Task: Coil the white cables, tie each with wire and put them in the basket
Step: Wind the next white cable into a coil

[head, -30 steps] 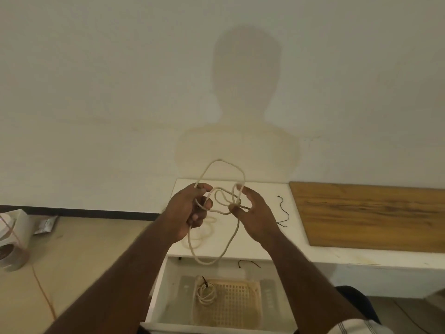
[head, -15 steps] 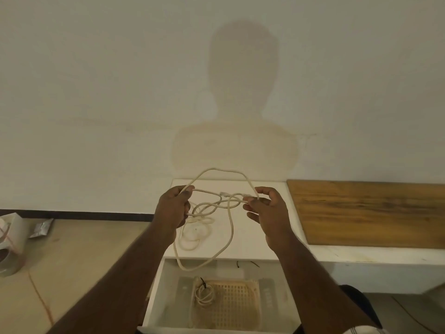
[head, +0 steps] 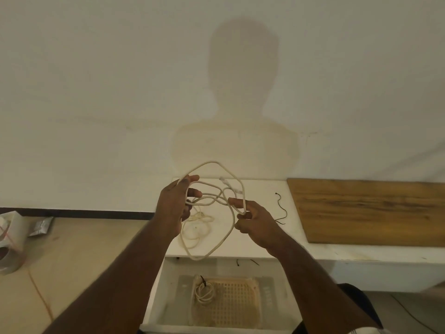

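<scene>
I hold a white cable (head: 231,231) in loose loops in the air above the white table (head: 255,237). My left hand (head: 174,204) grips several strands at the left of the loops. My right hand (head: 255,220) pinches a strand at the right side. One loop arches up toward the wall, another hangs down to the table's front edge. A second white cable (head: 197,226) lies loose on the table under my hands. Below, a beige basket (head: 240,302) holds one coiled cable (head: 204,291) tied with black wire. A black wire (head: 282,209) lies on the table to the right.
A wooden board (head: 368,213) covers the table's right part. Another short black wire (head: 245,262) lies on the lower shelf by the basket, which sits in a white tray (head: 159,307). White boxes (head: 10,237) and an orange cord (head: 36,285) are on the floor at left.
My hands have moved a little apart and the cable's loops have opened wider. The knot-like crossing between my hands has loosened, and the lower loop hangs further down.
</scene>
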